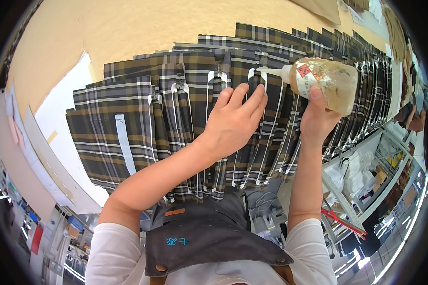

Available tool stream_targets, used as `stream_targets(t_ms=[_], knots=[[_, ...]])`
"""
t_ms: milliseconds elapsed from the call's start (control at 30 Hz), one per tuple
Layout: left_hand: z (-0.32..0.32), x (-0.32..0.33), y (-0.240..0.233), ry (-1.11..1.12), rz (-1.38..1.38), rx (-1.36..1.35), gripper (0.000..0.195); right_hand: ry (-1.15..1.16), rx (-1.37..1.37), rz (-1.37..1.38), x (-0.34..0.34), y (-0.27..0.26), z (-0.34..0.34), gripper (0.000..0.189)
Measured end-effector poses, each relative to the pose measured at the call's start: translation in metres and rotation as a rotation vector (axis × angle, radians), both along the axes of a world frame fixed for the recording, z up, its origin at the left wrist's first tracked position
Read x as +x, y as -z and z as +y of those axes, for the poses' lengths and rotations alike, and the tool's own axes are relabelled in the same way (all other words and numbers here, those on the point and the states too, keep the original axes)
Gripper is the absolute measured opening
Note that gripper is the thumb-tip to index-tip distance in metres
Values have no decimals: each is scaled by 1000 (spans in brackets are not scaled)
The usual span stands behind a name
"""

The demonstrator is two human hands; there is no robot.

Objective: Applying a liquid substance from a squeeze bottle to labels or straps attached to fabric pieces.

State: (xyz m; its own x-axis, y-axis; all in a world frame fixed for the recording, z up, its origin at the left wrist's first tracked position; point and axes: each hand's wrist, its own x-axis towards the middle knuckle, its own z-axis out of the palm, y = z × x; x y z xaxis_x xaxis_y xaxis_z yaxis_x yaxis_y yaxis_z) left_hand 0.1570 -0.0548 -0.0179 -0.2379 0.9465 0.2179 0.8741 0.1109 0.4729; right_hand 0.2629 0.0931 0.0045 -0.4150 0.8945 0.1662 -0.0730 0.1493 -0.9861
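Black, brown and grey plaid fabric panels [196, 117] overlap in a long row across the table. Narrow white borders trace long strips on many of them, curving at the upper ends. My left hand [237, 119] lies flat on the panels near the middle, fingertips spread by one white-edged strip [251, 73]. In my right hand [319, 114] is a translucent plastic squeeze bottle [337, 83], tipped on its side, with yellowish contents and hazard labels. Its pointed nozzle [269, 71] faces left, the tip at the top of that strip; whether it touches cannot be told.
Tan paper [157, 25] covers the table behind the panels. At left lies a white sheet [64, 117], and on the leftmost panel a pale strip [125, 142]. Below the table at right, a metal rack [342, 199] holds white bundled material [356, 174]. Brown cloth [396, 39] lies far right.
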Motion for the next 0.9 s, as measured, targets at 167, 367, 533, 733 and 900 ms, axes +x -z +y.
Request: stream_targets(t_ms=[167, 367, 533, 733, 900], knots=[[2, 1, 7, 17, 63, -54, 41, -50, 166, -91, -6, 7, -1, 63], [4, 1, 5, 42, 85, -63, 40, -86, 95, -121, -1, 5, 2, 66], [4, 0, 6, 49, 95, -73, 39, -70, 95, -103, 2, 7, 2, 65], [3, -2, 5, 44, 84, -106, 39, -21, 112, -155, 6, 4, 0, 64], [3, -2, 5, 63, 90, -88, 39, -27, -14, -79, 3, 8, -1, 80]])
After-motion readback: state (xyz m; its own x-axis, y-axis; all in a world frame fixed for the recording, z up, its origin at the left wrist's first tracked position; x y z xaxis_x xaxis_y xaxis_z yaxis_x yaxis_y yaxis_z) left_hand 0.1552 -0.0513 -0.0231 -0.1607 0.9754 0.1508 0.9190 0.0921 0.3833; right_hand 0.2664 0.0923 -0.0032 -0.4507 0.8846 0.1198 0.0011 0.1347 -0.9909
